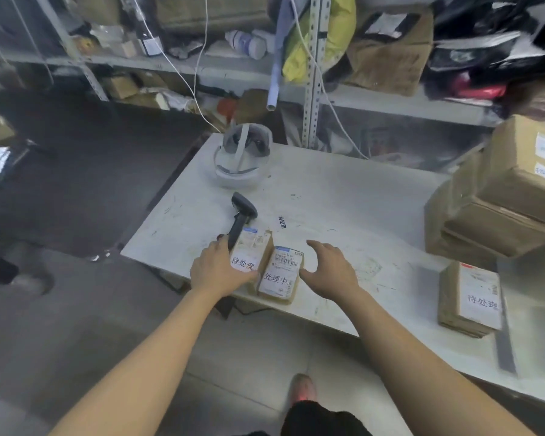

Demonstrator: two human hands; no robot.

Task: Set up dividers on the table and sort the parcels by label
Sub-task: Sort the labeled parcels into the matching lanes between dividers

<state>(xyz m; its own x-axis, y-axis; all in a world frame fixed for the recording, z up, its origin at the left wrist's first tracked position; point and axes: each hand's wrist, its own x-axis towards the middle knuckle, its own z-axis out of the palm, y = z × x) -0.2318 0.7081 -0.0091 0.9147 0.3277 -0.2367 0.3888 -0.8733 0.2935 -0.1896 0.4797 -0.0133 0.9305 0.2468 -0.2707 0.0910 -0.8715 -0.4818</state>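
Grip: left hand (216,269) holds left parcel (252,247) by its left side, near desk (343,199) front edge. Right parcel (280,275) touches it; right hand (331,269) just beside, fingers (317,245) spread, empty. Small cardboard boxes: likely light, stiff. Grasp across opposite side walls.

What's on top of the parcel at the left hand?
The parcel carries a shipping label and a white sticker reading 待处理. The left hand covers its near-left corner and the scanner handle crosses its far-left corner, so anything printed there is hidden.
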